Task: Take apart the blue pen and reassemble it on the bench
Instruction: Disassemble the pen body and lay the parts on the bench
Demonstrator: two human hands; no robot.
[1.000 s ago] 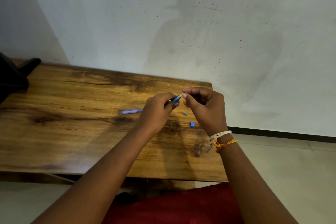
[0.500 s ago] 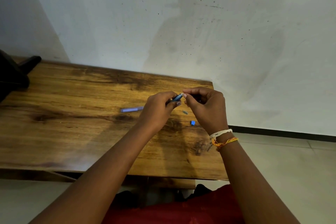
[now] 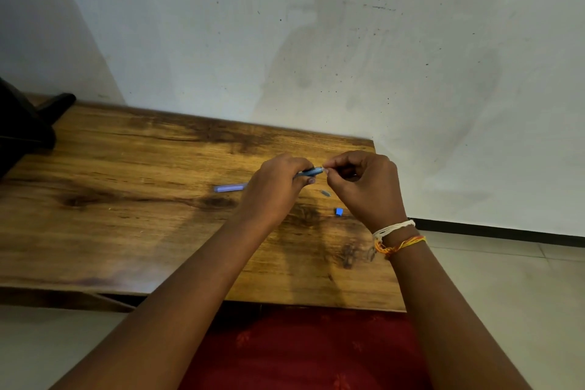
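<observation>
My left hand (image 3: 274, 188) grips the blue pen barrel (image 3: 311, 171) above the wooden bench (image 3: 126, 215); only the barrel's right end shows past my fingers. My right hand (image 3: 364, 190) pinches at that end with thumb and forefinger, and whatever small part it holds is hidden. A pale blue pen cap (image 3: 229, 188) lies on the bench just left of my left hand. A small grey piece (image 3: 326, 193) and a small blue plug (image 3: 339, 212) lie on the bench below my hands.
A black object (image 3: 22, 127) sits at the bench's far left corner. A white wall runs behind the bench, whose right edge (image 3: 384, 199) is under my right wrist. Tiled floor lies to the right, red cloth at my lap (image 3: 304, 351).
Both hands stay together at the pen's end, with only slight finger movement. The loose parts on the bench have not moved.
</observation>
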